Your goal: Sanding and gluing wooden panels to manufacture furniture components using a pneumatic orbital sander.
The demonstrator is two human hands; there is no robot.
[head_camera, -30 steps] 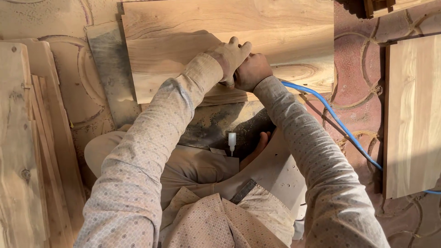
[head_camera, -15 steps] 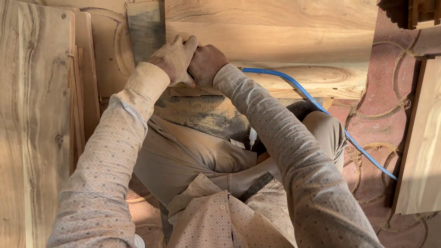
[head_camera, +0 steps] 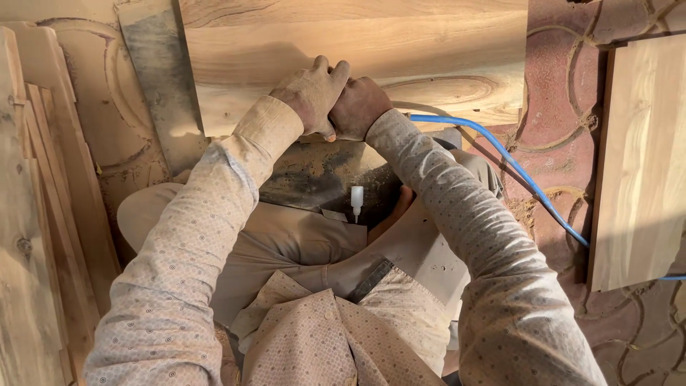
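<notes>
- My left hand (head_camera: 312, 93) is curled into a loose fist at the near edge of the pale, smooth-planed wooden panel (head_camera: 357, 57), fingers folded over so the knuckles face up; I cannot tell what, if anything, sits inside that fist.
- My right hand (head_camera: 359, 107) is pressed tight against the left, also closed, with its grip hidden under the left hand's fingers, so its hold is unclear to me too.
- Both hands are dusted with fine sawdust and rest right on the panel's lower edge, touching the wood.
- The panel lies flat across the top of my view, wide and rectangular, with flowing brown grain and an oval knot pattern just right of my hands.
- A thin blue hose (head_camera: 514, 168) curves away from just beside my right wrist toward the right edge of the view.
- Below my hands, a dark, grimy rough slab (head_camera: 321, 175) rests against my knees, and a small white plastic nozzle bottle (head_camera: 356, 199) stands on it.
- To the left, a grey weathered plank (head_camera: 153, 78) lies beside the panel, and a stack of narrow pale boards (head_camera: 32, 236) lines the edge.
- On the right, another light rectangular wooden board (head_camera: 643, 157) lies on the reddish patterned tile floor (head_camera: 564, 107).
</notes>
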